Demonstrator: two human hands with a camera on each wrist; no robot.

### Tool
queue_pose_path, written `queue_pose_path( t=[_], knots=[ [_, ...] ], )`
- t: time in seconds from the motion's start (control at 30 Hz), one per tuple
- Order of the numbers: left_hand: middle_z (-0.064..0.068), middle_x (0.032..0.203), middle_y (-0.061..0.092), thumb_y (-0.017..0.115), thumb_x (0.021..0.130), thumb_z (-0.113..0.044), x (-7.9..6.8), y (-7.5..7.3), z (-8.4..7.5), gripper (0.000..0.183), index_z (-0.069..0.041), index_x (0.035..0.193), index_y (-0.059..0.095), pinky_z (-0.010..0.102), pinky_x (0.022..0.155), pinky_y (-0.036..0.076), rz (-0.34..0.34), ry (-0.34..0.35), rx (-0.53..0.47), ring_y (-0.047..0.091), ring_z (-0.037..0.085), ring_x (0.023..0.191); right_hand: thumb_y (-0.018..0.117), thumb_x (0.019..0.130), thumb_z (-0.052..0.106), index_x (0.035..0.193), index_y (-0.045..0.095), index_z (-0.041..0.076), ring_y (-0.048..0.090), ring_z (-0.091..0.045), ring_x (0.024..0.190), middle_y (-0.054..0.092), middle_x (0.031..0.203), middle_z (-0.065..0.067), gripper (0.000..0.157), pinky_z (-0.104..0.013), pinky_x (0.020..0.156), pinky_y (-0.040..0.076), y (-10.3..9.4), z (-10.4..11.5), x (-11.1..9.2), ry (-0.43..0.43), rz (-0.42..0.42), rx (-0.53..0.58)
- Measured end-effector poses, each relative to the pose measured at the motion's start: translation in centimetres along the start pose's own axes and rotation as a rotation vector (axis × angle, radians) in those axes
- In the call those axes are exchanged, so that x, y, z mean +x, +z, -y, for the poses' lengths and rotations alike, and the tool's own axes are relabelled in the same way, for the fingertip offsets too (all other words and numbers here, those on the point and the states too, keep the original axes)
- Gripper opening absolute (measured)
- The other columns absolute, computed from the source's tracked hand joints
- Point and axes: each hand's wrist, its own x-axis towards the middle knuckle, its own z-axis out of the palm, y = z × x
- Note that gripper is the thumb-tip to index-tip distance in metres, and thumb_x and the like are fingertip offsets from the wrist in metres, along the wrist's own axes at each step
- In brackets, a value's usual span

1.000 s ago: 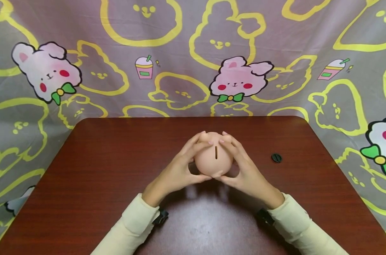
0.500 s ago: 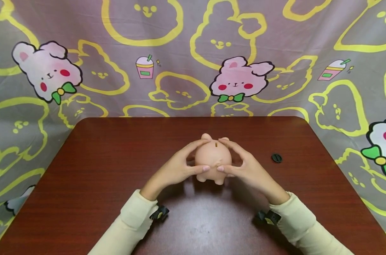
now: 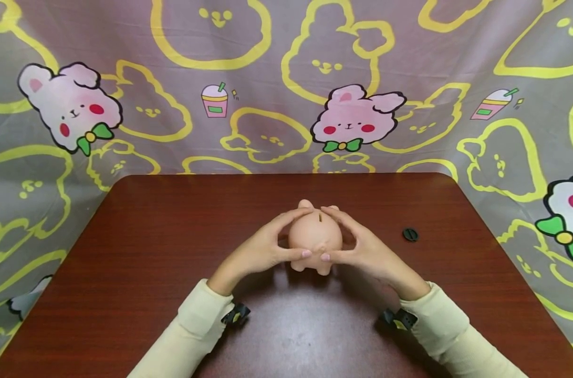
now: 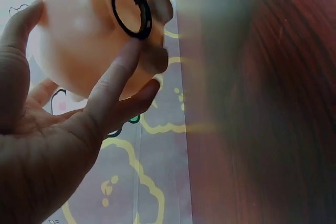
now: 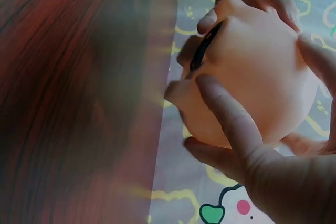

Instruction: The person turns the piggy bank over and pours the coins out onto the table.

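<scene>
A pinkish piggy bank (image 3: 316, 236) is held up over the table between both hands, its rear and stubby legs showing in the head view. The coin slot (image 3: 320, 217) is on top. My left hand (image 3: 255, 249) grips its left side, thumb at the back and fingers around the upper side. On the other side, my right hand (image 3: 376, 254) grips it in the same manner. In the left wrist view, a black ring (image 4: 146, 18) rims a round hole in its underside, close to a fingertip. A dark round stopper (image 3: 410, 234) lies on the table to the right.
The reddish-brown wooden table (image 3: 139, 262) has rounded far corners. A grey patterned cloth (image 3: 258, 84) with cartoon animals hangs behind it and along both sides.
The piggy bank has tilted, bringing its rear and legs into view while the slot turned away toward the far side. Both thumbs shifted along with it. The stopper has stayed put.
</scene>
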Motion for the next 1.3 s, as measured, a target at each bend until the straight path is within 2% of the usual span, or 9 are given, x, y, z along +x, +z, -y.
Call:
queue_pose_path(
  t=[0.1,0.17,0.3,0.43,0.6,0.67,0.9,1.1,1.3],
  knots=[
    [0.004,0.164,0.037,0.087,0.086,-0.011,-0.1,0.1,0.0,0.086,-0.025,0.159,0.044,0.039,0.097,0.059,-0.008,0.069,0.043,0.052,0.028,0.140,0.086,0.087,0.012,0.164,0.035,0.024,0.037,-0.030,0.152,0.028,0.172,-0.005,0.093,-0.038,0.101,0.056,0.1,-0.2,0.0,-0.109,-0.022,-0.089],
    [0.004,0.166,0.034,0.090,0.083,-0.013,-0.2,0.2,0.0,0.088,-0.026,0.157,0.046,0.038,0.097,0.059,-0.033,0.123,0.123,0.046,0.028,0.146,0.088,0.084,0.011,0.163,0.036,0.027,0.035,-0.028,0.154,0.032,0.169,-0.001,0.096,-0.042,0.106,0.053,0.3,-0.3,-0.1,-0.179,-0.046,-0.151],
    [0.007,0.170,0.026,0.092,0.081,-0.012,-0.4,0.2,-0.2,0.087,-0.025,0.155,0.048,0.040,0.100,0.058,-0.067,0.197,0.214,0.040,0.031,0.151,0.091,0.080,0.006,0.161,0.040,0.023,0.031,-0.033,0.156,0.027,0.171,-0.004,0.096,-0.043,0.103,0.056,0.7,-0.6,-0.1,-0.314,-0.115,-0.254],
    [0.012,0.171,0.022,0.092,0.080,-0.011,-0.7,0.3,-0.1,0.085,-0.023,0.152,0.048,0.043,0.102,0.058,-0.098,0.272,0.314,0.040,0.033,0.151,0.091,0.076,-0.002,0.157,0.043,0.015,0.043,-0.041,0.146,0.025,0.171,-0.016,0.095,-0.037,0.091,0.062,1.0,-0.9,0.0,-0.464,-0.154,-0.305],
    [0.013,0.171,0.023,0.093,0.080,-0.012,-1.1,0.3,0.2,0.085,-0.021,0.150,0.046,0.047,0.109,0.053,-0.161,0.388,0.459,0.036,0.031,0.154,0.094,0.074,0.001,0.156,0.045,0.016,0.035,-0.036,0.154,0.025,0.170,-0.020,0.096,-0.023,0.108,0.049,1.1,-1.1,0.2,-0.608,-0.199,-0.467],
    [0.014,0.171,0.023,0.093,0.079,-0.011,-1.1,0.3,0.3,0.084,-0.021,0.149,0.046,0.047,0.109,0.053,-0.183,0.426,0.479,0.035,0.031,0.155,0.094,0.073,0.002,0.156,0.045,0.017,0.033,-0.034,0.156,0.025,0.170,-0.020,0.097,-0.018,0.114,0.041,1.1,-1.0,0.3,-0.642,-0.215,-0.519],
    [0.014,0.171,0.022,0.092,0.078,-0.006,-1.0,0.8,0.5,0.085,-0.021,0.147,0.044,0.042,0.105,0.056,-0.215,0.478,0.506,0.038,0.032,0.153,0.093,0.066,-0.006,0.156,0.047,0.013,0.037,-0.037,0.153,0.026,0.168,-0.027,0.103,-0.012,0.111,0.039,1.0,-1.2,0.3,-0.756,-0.265,-0.620],
    [0.015,0.171,0.022,0.092,0.076,0.000,-1.6,1.3,0.7,0.089,-0.022,0.148,0.043,0.039,0.097,0.060,-0.234,0.495,0.551,0.046,0.033,0.148,0.092,0.068,-0.003,0.155,0.049,0.015,0.031,-0.035,0.157,0.025,0.170,-0.024,0.098,-0.013,0.117,0.033,1.2,-1.4,-0.3,-0.776,-0.277,-0.696],
    [0.014,0.172,0.020,0.091,0.076,0.002,-1.7,1.5,0.6,0.092,-0.024,0.149,0.041,0.038,0.094,0.061,-0.234,0.514,0.595,0.050,0.033,0.143,0.090,0.067,-0.005,0.151,0.053,0.011,0.028,-0.037,0.159,0.028,0.167,-0.029,0.093,-0.020,0.123,0.030,1.5,-1.7,-0.5,-0.838,-0.317,-0.719]
  ],
)
